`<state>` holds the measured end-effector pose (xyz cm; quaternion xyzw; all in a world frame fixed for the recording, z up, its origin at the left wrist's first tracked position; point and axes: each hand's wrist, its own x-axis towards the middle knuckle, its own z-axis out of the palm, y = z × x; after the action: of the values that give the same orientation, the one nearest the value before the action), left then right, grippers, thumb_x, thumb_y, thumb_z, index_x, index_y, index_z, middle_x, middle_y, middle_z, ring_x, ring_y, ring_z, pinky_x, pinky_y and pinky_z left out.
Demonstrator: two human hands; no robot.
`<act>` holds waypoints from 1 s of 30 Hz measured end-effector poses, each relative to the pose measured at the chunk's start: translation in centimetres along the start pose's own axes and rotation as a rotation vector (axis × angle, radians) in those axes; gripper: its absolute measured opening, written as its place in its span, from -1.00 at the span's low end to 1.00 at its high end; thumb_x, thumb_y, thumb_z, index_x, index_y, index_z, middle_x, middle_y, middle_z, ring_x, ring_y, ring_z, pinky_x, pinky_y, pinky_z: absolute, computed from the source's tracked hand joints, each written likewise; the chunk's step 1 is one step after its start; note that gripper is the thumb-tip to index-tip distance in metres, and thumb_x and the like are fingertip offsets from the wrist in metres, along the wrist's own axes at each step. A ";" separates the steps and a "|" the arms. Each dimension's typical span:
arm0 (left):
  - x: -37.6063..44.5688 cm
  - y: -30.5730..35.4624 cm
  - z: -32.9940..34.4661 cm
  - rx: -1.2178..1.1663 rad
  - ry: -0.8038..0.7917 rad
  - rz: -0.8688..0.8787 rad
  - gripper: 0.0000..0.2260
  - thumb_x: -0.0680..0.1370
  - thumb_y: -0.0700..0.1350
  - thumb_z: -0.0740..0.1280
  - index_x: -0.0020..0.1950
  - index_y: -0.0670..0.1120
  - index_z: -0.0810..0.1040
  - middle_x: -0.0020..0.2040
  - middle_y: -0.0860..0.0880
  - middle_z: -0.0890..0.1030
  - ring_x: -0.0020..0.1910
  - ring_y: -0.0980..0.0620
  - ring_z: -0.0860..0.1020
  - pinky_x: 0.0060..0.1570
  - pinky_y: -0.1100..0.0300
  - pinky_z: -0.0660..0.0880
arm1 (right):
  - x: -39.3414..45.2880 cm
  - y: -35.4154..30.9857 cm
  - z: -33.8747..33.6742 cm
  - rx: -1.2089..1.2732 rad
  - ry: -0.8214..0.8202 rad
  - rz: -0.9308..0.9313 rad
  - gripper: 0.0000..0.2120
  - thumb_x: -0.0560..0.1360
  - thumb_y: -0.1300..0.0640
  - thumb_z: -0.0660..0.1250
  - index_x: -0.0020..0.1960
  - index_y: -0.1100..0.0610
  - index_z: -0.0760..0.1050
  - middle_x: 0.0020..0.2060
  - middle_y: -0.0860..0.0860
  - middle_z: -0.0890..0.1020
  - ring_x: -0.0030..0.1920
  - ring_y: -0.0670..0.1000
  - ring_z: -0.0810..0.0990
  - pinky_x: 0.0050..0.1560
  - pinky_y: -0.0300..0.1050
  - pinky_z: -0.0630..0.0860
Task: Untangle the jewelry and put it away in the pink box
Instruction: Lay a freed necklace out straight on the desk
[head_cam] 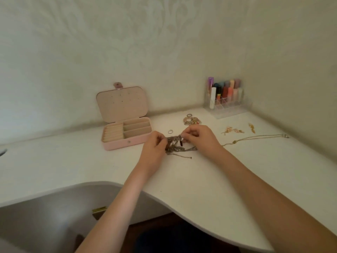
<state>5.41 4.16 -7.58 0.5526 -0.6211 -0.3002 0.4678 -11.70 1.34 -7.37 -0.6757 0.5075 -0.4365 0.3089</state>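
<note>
— What is in hand at the white desk [200, 179]?

— The untangling step. The left hand [155, 143] and right hand [200, 136] each pinch an end of a knotted clump of silver chains [176, 145], raised just off the surface, one loose tail trailing toward the person.

— And the pink jewelry box [125, 132]?

— Open, just left of the hands, compartments apparently bare. A ring [170, 132], gold earrings [232, 130], a gold necklace [255, 138] and a beaded cluster [191, 120] lie nearby on the desk.

— Next?

— Likely teasing one strand free with a light pull; a hard tug could tighten the knot.
</note>
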 end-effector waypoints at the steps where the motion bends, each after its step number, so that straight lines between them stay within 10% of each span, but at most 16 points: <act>1: 0.1 0.0 -0.1 -0.057 0.025 -0.030 -0.86 0.57 -0.27 0.20 -0.19 -0.12 0.41 -0.27 0.03 0.43 -0.26 0.11 0.37 -0.31 0.39 0.29 | 0.1 -0.1 0.0 0.065 0.011 0.009 -0.92 0.50 0.20 0.39 -0.16 0.09 0.61 -0.31 -0.03 0.67 -0.28 -0.17 0.63 -0.14 -0.33 0.52; 15: 0.2 -0.2 -0.3 -0.320 0.169 -0.161 -0.82 0.64 -0.16 0.12 -0.17 -0.07 0.30 -0.21 -0.08 0.39 -0.20 -0.02 0.45 -0.29 0.18 0.41 | 0.0 -0.2 0.8 -0.085 -0.001 -0.042 -0.84 0.56 0.20 0.29 0.09 0.06 0.60 -0.07 -0.09 0.61 -0.07 -0.12 0.53 -0.09 -0.49 0.36; 19: 0.4 -0.3 -0.2 -0.370 0.144 -0.186 -0.84 0.64 -0.14 0.13 -0.14 -0.06 0.31 -0.17 -0.18 0.48 -0.19 -0.11 0.51 -0.25 0.08 0.43 | -0.3 -0.4 1.5 -0.474 -0.238 -0.045 -0.73 0.61 0.00 0.18 0.25 -0.08 0.53 0.25 -0.10 0.52 0.27 0.01 0.36 0.30 -0.01 0.29; 30: -0.1 0.3 -0.8 -0.529 0.124 -0.173 -0.87 0.64 -0.23 0.07 -0.09 -0.08 0.29 -0.08 -0.04 0.70 -0.36 -0.02 0.62 -0.34 0.20 0.51 | -1.0 -0.8 1.5 -0.354 -0.266 -0.076 -0.93 0.45 -0.04 0.42 -0.10 -0.16 0.55 0.12 -0.18 0.58 0.23 -0.06 0.32 0.22 -0.06 0.16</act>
<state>6.03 4.47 -7.02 0.4798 -0.4419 -0.4560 0.6055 -10.11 2.45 -7.61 -0.7897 0.5050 -0.2591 0.2330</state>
